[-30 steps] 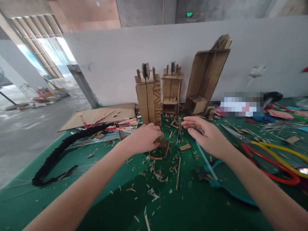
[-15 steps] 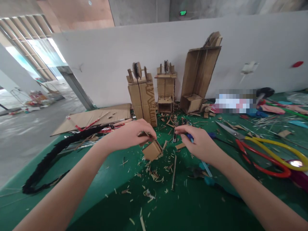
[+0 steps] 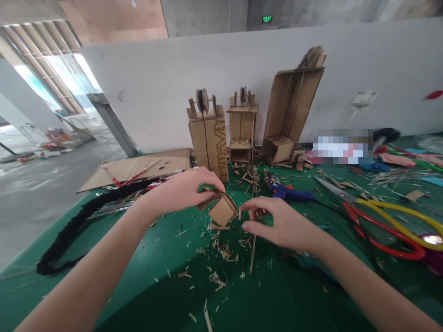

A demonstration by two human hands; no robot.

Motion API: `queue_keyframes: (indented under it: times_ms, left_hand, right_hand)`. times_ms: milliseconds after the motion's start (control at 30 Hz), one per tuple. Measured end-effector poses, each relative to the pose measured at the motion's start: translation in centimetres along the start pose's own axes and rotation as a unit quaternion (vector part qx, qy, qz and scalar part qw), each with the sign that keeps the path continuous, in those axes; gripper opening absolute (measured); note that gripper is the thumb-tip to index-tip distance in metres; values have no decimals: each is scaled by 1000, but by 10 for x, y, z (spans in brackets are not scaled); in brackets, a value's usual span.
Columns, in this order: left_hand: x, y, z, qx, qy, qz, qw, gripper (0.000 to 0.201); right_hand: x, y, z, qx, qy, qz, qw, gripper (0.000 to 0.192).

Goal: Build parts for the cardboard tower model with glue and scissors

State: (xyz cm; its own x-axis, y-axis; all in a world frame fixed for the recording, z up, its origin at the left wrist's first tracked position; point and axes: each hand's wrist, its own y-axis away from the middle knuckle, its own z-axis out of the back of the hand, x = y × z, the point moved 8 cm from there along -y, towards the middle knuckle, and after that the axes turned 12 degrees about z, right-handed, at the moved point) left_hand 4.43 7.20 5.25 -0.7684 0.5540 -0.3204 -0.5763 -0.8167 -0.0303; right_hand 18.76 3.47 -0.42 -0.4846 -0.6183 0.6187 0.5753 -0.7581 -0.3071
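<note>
My left hand (image 3: 197, 186) grips a small folded cardboard piece (image 3: 222, 212) from above, its fingers closed on the top edge. The piece hangs tilted over the green table, one square face toward me. Close to its right side is my right hand (image 3: 272, 219), thumb and index finger apart. A short pale strip (image 3: 240, 213) stands by the index fingertip; whether they touch I cannot tell. Below and between the hands lies a slim metal rod (image 3: 252, 256). Beyond my right hand rests a blue glue gun (image 3: 292, 193).
Cardboard scraps (image 3: 223, 249) litter the green table (image 3: 152, 295). Cardboard towers with spools (image 3: 209, 143) stand against the white wall, beside a tall open cardboard box (image 3: 292, 106). Large scissors (image 3: 384, 226) lie at right. A black fuzzy cord (image 3: 69, 230) and cardboard sheet (image 3: 138, 170) are at left.
My right hand has come toward me and left, away from a slim metallic object, and its fingers have spread beside the cardboard piece. My left hand keeps its hold, almost unmoved.
</note>
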Motion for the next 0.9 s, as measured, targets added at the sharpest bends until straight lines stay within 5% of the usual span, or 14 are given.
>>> queue_keyframes:
  times_ms: [267,400,600,900]
  left_hand:
    - [-2,-1,-2,-5,-10,5,1000,24]
    - [0,-1,4,-24,0,7,1000,25]
    - [22,4,31,-90,9,73,993,23]
    - [48,30,86,-189,-10,145,971,22]
  right_hand:
    - [6,-10,-16,-38,4,18,999,24]
    - [5,-9,-17,-17,105,55,993,22]
    - [8,-5,-34,88,291,113,946,20]
    - [5,-1,-21,84,330,88,936,27]
